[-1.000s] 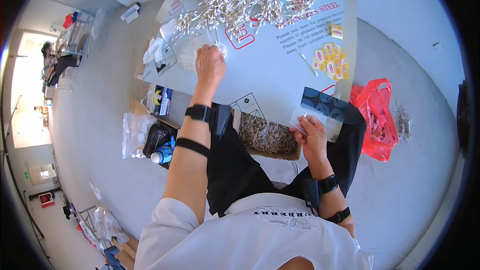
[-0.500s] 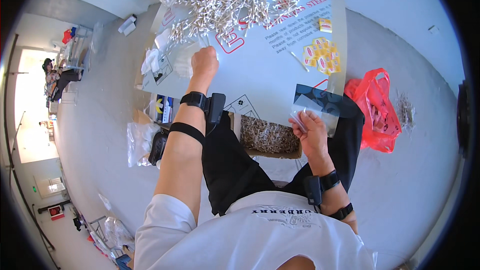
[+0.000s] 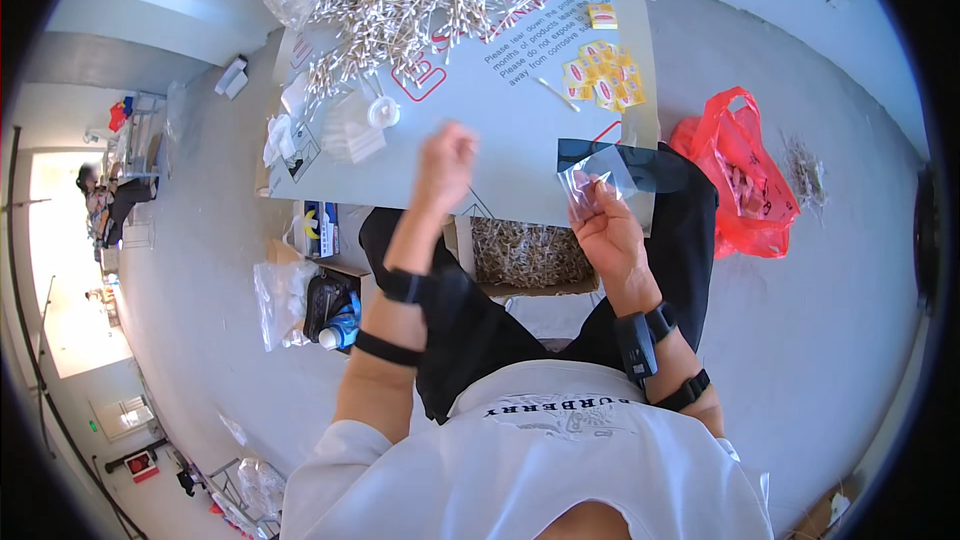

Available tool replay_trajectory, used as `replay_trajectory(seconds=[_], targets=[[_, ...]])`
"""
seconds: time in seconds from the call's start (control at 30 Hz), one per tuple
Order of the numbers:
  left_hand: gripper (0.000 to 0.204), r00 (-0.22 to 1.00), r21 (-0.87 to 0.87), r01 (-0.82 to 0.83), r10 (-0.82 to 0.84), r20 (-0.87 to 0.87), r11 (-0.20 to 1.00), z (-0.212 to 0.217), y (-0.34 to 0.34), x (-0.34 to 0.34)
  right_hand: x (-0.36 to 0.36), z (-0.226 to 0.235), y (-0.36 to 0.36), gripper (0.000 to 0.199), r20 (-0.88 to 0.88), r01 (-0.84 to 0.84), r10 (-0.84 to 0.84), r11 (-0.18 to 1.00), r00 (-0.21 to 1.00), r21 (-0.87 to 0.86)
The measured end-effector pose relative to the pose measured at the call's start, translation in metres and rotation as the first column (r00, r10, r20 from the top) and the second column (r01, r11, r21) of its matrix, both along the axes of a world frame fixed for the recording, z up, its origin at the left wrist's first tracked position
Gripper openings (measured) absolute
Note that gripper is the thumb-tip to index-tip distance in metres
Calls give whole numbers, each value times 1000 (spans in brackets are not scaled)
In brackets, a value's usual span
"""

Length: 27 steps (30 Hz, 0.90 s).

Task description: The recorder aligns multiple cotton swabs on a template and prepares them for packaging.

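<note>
My right hand (image 3: 610,232) pinches a clear plastic bag (image 3: 602,180) at the table's near right edge. Over the middle of the table's near side is my left hand (image 3: 447,165), blurred by motion, its fingers curled; whatever they might hold is hidden. To its left lie a small round white dish (image 3: 383,112) and a stack of clear bags (image 3: 350,132). A large heap of cotton swabs (image 3: 390,5) covers the far left of the table (image 3: 520,155). Small yellow packets (image 3: 606,75) lie on the right, with a single swab (image 3: 558,94) beside them.
Under the table's near edge, an open cardboard box (image 3: 530,252) holds many swabs. A red plastic bag (image 3: 738,175) stands on the floor to the right. On the left are a box with a blue bottle (image 3: 342,328) and a crumpled clear bag (image 3: 280,302). A person (image 3: 108,185) sits far left.
My left hand has come back from the white dish and bag stack toward me and to the right, uncovering the dish. The clear bag in my right hand now stands up more plainly.
</note>
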<state>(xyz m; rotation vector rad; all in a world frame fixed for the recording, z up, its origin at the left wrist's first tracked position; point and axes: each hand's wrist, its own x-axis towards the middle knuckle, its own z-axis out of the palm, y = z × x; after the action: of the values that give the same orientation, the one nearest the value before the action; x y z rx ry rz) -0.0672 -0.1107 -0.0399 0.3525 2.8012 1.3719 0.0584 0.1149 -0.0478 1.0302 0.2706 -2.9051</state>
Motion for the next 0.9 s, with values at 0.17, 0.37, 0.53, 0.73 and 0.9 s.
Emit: replay_trajectory(seconds=[0.17,0.37,0.53,0.73,0.9], targets=[[17,840,463,-14,-241,486,886,23,102,93,9,-21,9,12,-4,113,-113,993,994,-19],[19,854,482,-212,-79,515,850,25,123,104,9,-6,12,13,-47,149,-145,985,988,92],[16,856,546,-244,-86,509,801,30,132,99,16,-7,24,12,65,160,-180,959,981,235],[19,951,363,-50,-66,302,931,30,132,104,31,17,38,14,-100,84,16,424,995,902],[23,977,162,151,-172,124,975,32,137,112,38,29,35,16,4,-156,369,382,929,911]])
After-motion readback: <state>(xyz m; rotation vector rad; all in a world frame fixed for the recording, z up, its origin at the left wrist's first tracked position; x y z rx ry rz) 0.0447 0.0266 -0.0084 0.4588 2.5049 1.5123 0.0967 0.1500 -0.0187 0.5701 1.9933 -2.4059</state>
